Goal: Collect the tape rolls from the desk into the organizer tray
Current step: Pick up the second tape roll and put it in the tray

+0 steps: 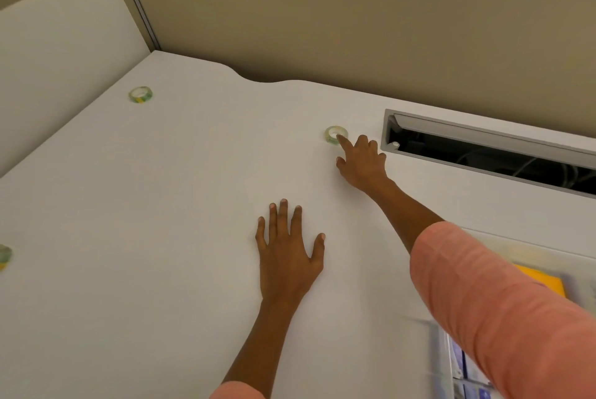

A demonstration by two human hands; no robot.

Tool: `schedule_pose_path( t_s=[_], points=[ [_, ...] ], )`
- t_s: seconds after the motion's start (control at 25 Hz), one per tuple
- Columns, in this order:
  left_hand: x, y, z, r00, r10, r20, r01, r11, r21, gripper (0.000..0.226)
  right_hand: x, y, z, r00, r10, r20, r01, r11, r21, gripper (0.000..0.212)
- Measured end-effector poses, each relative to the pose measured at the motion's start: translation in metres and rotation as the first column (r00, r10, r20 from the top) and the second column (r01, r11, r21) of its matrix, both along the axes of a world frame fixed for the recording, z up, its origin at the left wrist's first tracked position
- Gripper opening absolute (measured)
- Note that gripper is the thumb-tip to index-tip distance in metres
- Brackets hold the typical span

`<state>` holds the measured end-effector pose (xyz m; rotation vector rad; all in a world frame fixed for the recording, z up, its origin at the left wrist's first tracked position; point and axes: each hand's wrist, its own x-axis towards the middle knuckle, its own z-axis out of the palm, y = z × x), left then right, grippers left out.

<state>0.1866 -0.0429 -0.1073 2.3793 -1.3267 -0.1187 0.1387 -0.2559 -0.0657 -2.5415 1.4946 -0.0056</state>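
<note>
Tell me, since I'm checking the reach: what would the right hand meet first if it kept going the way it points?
The right hand points at the tape roll; its index fingertip already looks to be at the roll's near edge, though actual contact is unclear.

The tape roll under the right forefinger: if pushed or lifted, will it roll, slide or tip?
The tape roll lies flat on the smooth desk, so it will probably slide, not roll. It looks small and thin, likely light. The right hand touches it with one fingertip only; a nudge may skid it away.

White desk (161, 205), 3 tape rolls (141, 94), left hand (288, 250)
</note>
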Motion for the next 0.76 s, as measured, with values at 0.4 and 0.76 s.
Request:
schedule_pose_path(
  t_s=[0.4, 0.76],
  points=[
    [-0.001, 0.001, 0.004, 1.000, -0.007, -0.009, 0.007, 1.000, 0.014, 0.065, -0.018, 0.018, 0.004, 0.993, -0.006, 0.118, 0.008, 1.000, -0.018, 0.040],
    [-0.001, 0.001, 0.003, 1.000, -0.015, 0.002, 0.015, 1.000, -0.021, 0.062, -0.051, 0.057, 0.001, 0.944, -0.034, 0.329, 0.033, 0.999, 0.009, 0.022]
  ],
)
